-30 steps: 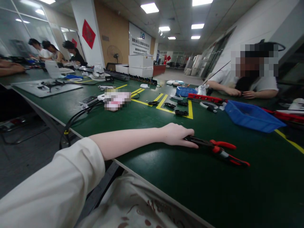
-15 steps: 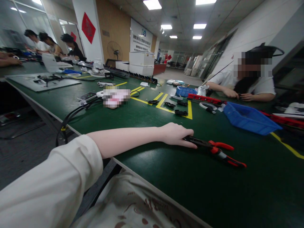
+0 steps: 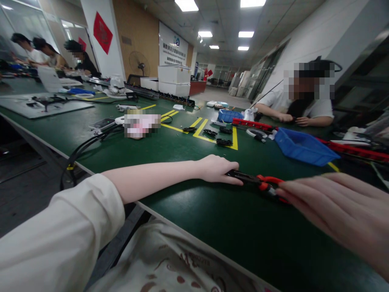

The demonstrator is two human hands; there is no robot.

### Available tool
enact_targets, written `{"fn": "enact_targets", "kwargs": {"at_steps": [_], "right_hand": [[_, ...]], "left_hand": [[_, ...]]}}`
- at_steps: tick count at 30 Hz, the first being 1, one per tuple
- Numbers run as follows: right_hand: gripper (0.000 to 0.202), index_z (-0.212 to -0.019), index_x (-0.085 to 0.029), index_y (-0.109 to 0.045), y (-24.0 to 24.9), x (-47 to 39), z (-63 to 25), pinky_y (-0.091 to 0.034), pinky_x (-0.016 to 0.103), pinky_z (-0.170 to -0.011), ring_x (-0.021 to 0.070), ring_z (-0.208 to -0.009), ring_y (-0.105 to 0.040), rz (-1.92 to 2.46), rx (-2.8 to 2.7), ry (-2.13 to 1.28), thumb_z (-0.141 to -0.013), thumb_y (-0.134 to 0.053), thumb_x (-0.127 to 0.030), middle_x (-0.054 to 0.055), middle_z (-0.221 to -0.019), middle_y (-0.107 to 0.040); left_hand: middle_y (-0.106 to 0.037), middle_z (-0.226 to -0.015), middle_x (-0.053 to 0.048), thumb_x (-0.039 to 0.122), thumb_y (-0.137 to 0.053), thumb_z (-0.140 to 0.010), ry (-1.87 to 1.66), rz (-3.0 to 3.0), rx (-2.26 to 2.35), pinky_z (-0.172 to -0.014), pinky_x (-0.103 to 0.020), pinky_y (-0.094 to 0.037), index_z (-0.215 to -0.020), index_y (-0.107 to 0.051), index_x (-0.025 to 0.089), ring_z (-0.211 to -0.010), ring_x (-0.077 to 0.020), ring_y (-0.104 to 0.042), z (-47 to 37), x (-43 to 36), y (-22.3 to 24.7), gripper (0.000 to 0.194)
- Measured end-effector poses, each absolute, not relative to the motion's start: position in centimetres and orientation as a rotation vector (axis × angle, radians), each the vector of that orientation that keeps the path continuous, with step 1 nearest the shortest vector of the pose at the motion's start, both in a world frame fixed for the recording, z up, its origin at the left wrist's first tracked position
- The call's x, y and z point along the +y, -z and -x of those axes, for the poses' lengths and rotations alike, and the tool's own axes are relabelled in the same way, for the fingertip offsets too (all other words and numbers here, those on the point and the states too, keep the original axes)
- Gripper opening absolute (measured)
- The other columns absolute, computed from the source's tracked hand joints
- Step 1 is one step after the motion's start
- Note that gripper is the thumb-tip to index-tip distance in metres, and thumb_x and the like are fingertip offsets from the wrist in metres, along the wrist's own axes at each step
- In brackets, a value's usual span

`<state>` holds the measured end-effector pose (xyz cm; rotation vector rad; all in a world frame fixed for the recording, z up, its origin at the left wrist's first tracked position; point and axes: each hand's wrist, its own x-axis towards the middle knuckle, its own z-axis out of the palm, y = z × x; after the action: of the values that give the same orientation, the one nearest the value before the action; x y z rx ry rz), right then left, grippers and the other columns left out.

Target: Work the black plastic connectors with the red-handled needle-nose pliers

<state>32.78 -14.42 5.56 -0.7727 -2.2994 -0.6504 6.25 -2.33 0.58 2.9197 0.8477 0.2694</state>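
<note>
My left hand (image 3: pixel 216 168) is closed around the jaw end of long-nose pliers (image 3: pixel 263 185), low over the green table. Their red and black handles point right, toward my right hand (image 3: pixel 337 202). That hand is somewhat blurred, its fingers stretched out and its fingertips over the handle ends. Whether they touch the handles I cannot tell, and its thumb is hidden. Something black shows at the fingertips of my left hand, where the jaws begin; its exact shape is unclear. Several small black parts (image 3: pixel 224 142) lie farther back, around yellow tape marks.
A blue bin (image 3: pixel 306 148) stands at the right, with a smaller blue bin (image 3: pixel 226 116) behind it. Red strips (image 3: pixel 253 124) run along there. A phone-like pink item (image 3: pixel 142 125) and black cables (image 3: pixel 88 144) lie left. Across the table sits a person (image 3: pixel 304 97).
My right hand has come in from the right and reached the pliers' handles. My left hand still grips the jaw end. The whole view has shifted slightly.
</note>
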Motion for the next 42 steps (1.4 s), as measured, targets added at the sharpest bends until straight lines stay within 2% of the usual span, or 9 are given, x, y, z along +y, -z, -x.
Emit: {"fn": "enact_targets", "kwargs": {"at_steps": [2,5,9,12,18,24,29,36,42], "right_hand": [[0.013,-0.102,-0.028,-0.069,-5.1,-11.6,-32.7,-0.054,0.036,-0.066,0.0203,-0.073,-0.068,0.797,-2.46,0.72,-0.095,-0.06,-0.035,0.004,-0.087,-0.073],[0.039,-0.124,-0.024,-0.063,-3.1,-9.0,-34.1,-0.059,0.039,-0.072,0.0289,-0.095,-0.072,1.128,-2.433,0.549,-0.093,-0.061,-0.047,0.013,-0.114,-0.072],[0.057,-0.136,-0.028,-0.057,-0.3,-8.7,-35.8,-0.061,0.043,-0.081,0.0311,-0.103,-0.071,1.317,-2.498,0.213,-0.088,-0.064,-0.057,0.013,-0.121,-0.07],[0.054,-0.133,-0.026,-0.059,0.2,-8.9,-35.6,-0.06,0.045,-0.081,0.0302,-0.103,-0.07,1.386,-2.477,0.192,-0.09,-0.058,-0.058,0.012,-0.119,-0.069],[0.047,-0.118,-0.019,-0.065,-0.7,-9.0,-34.5,-0.057,0.042,-0.072,0.027,-0.085,-0.069,1.321,-2.558,0.356,-0.091,-0.054,-0.056,0.014,-0.107,-0.07],[0.038,-0.106,-0.02,-0.067,-0.6,-9.3,-34.6,-0.053,0.037,-0.065,0.0246,-0.077,-0.067,1.232,-2.543,0.454,-0.089,-0.057,-0.053,0.012,-0.096,-0.07],[0.036,-0.103,-0.019,-0.067,-0.5,-9.3,-34.8,-0.053,0.037,-0.064,0.0244,-0.075,-0.067,1.192,-2.545,0.472,-0.089,-0.058,-0.052,0.012,-0.095,-0.07],[0.046,-0.123,-0.013,-0.061,-0.5,-9.1,-34.4,-0.057,0.046,-0.077,0.032,-0.093,-0.066,1.123,-2.491,0.736,-0.095,-0.052,-0.048,0.02,-0.111,-0.068],[0.047,-0.132,-0.017,-0.056,-0.6,-9.2,-34.4,-0.056,0.05,-0.083,0.0353,-0.106,-0.063,1.158,-2.38,0.742,-0.093,-0.057,-0.045,0.02,-0.118,-0.064]], "left_hand": [[-0.074,-0.095,-0.005,0.069,-0.042,-0.098,-0.272,-2.917,0.855,-0.057,-0.027,-0.034,-0.113,-0.057,0.022,-0.082,-0.0239,-0.07,-6.2,-2.4,-0.6,0.052],[-0.074,-0.095,-0.005,0.069,-0.042,-0.098,-0.253,-2.912,0.872,-0.057,-0.027,-0.035,-0.113,-0.057,0.022,-0.083,-0.0241,-0.071,-6.3,-2.5,-0.6,0.052],[-0.074,-0.097,-0.006,0.069,-0.042,-0.098,-0.255,-2.917,0.879,-0.06,-0.027,-0.037,-0.113,-0.057,0.022,-0.086,-0.0246,-0.071,-6.3,-2.5,-0.6,0.052],[-0.074,-0.096,-0.006,0.069,-0.042,-0.098,-0.26,-2.914,0.894,-0.061,-0.028,-0.038,-0.114,-0.058,0.022,-0.085,-0.0245,-0.071,-6.3,-2.5,-0.6,0.052],[-0.073,-0.095,-0.006,0.067,-0.042,-0.098,-0.282,-2.91,0.854,-0.06,-0.028,-0.038,-0.114,-0.058,0.021,-0.082,-0.0243,-0.07,-6.2,-2.6,-0.5,0.051],[-0.074,-0.099,-0.005,0.067,-0.043,-0.098,-0.257,-2.911,0.861,-0.062,-0.027,-0.038,-0.116,-0.058,0.022,-0.085,-0.023,-0.071,-6.1,-2.6,-0.7,0.05],[-0.074,-0.1,-0.006,0.066,-0.043,-0.098,-0.262,-2.915,0.845,-0.062,-0.028,-0.039,-0.115,-0.058,0.022,-0.085,-0.0235,-0.071,-6.1,-2.6,-0.7,0.05],[-0.074,-0.099,-0.006,0.067,-0.043,-0.098,-0.266,-2.924,0.872,-0.062,-0.027,-0.039,-0.112,-0.057,0.021,-0.086,-0.0237,-0.071,-6.2,-2.6,-0.6,0.05],[-0.074,-0.097,-0.007,0.067,-0.042,-0.098,-0.312,-2.931,0.855,-0.06,-0.028,-0.038,-0.109,-0.055,0.02,-0.083,-0.0243,-0.071,-6.1,-2.4,-0.4,0.05]]}}
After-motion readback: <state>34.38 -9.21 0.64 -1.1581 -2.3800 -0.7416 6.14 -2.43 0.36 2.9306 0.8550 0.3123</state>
